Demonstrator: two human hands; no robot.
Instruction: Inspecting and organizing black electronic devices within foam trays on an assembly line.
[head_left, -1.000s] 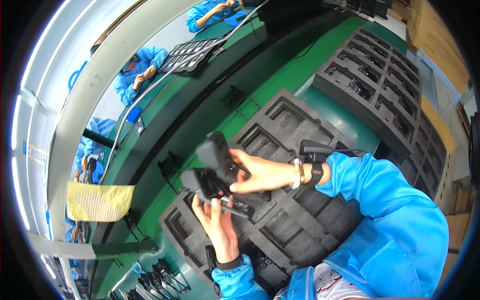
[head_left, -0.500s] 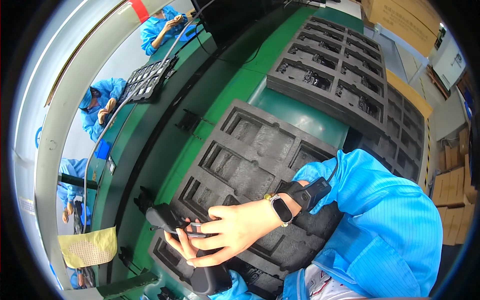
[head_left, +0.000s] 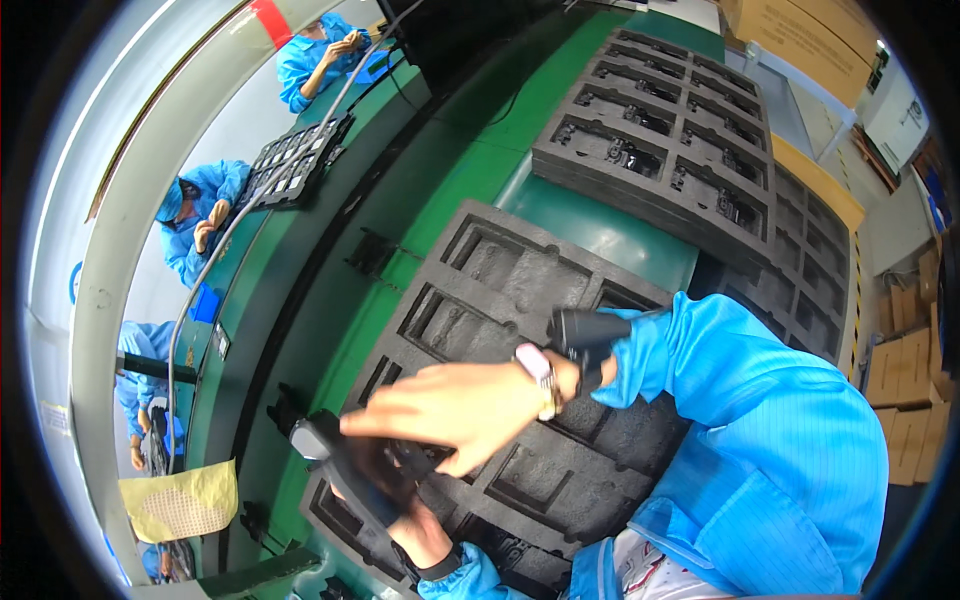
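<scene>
My right hand (head_left: 445, 410), smeared by motion, reaches leftward with its fingers stretched out flat. It hovers over a black foam tray (head_left: 540, 262) with moulded recesses. Below it, my left hand (head_left: 424, 538) comes up from the lower edge, its fingers mostly hidden. Skin shows on both sides of a black elongated part with a grey end (head_left: 350, 478), which my left hand appears to grip. A dark shape between the two hands is too blurred to name. Dark wrist-worn gear (head_left: 585, 335) and a watch (head_left: 535, 362) sit on my right wrist.
At the far right, stacked foam trays (head_left: 650, 185) hold black parts in their compartments. A green workbench (head_left: 470, 170) runs along the left, with a small black fixture (head_left: 372, 250) and a yellow perforated sheet (head_left: 182, 500). Several people in blue (head_left: 205, 205) work beyond. Cardboard boxes (head_left: 905, 370) stand right.
My right hand has left its bent-finger hold near small silver-grey pieces and is now flattened and blurred. The black part has tilted, and more of my left hand and wrist shows.
</scene>
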